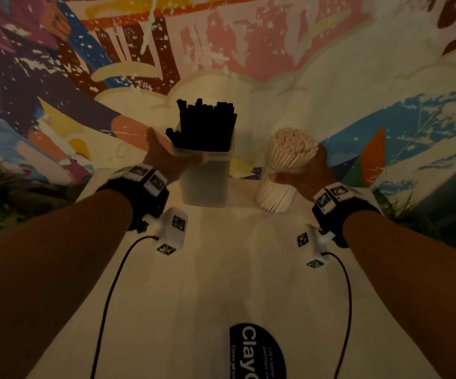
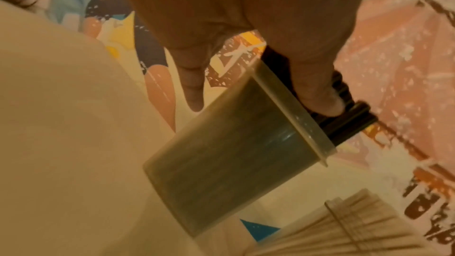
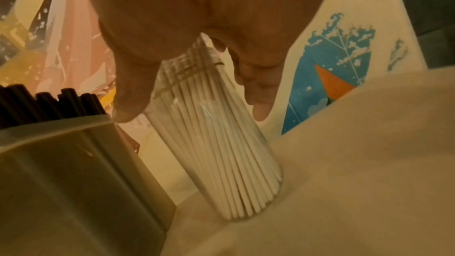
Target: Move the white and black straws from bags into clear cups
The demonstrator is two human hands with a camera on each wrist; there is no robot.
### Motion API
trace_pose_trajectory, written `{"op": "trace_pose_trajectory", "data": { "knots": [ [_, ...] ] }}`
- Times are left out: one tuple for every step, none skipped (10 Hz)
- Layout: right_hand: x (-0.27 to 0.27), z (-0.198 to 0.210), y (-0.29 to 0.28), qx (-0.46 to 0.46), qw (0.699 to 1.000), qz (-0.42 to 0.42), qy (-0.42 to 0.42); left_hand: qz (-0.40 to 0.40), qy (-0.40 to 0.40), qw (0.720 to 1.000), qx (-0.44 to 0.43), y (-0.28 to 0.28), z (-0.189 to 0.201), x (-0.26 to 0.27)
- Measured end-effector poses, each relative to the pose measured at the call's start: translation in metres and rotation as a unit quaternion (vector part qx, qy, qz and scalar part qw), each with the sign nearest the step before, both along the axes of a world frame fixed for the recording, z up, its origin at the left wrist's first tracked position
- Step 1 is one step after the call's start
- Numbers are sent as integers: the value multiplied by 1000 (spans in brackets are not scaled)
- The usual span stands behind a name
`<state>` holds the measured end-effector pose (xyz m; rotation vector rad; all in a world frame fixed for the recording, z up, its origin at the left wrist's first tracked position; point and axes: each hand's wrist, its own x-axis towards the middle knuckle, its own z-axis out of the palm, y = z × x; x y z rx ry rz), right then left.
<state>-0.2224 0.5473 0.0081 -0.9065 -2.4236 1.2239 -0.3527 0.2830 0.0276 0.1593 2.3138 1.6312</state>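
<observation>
In clear cups (image 1: 205, 184): black straws (image 1: 206, 124), white straws (image 1: 293, 147)

Bare forearms, black wrist straps (image 1: 150, 203) with white marker-tagged camera modules (image 1: 172, 231) (dark cables (image 1: 111, 294) trailing back)

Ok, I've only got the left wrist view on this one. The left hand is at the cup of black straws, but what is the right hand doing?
Observer: The right hand grips the round cup of white straws near its rim, with the thumb on one side and the fingers on the other.
Operator: Is that cup lifted?
Observer: No. In the right wrist view its base sits on the table.
Operator: And the two cups, are they touching?
Observer: In the head view the square cup of black straws, held by the left hand, stands left of the round cup with a gap between them.
</observation>
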Motion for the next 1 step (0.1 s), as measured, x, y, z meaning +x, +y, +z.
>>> {"op": "trace_pose_trajectory", "data": {
  "knots": [
    [37, -12, -7, -26, 999, -32, -19, -31, -2, 999, -42, -44, -25, 15]
  ]
}}
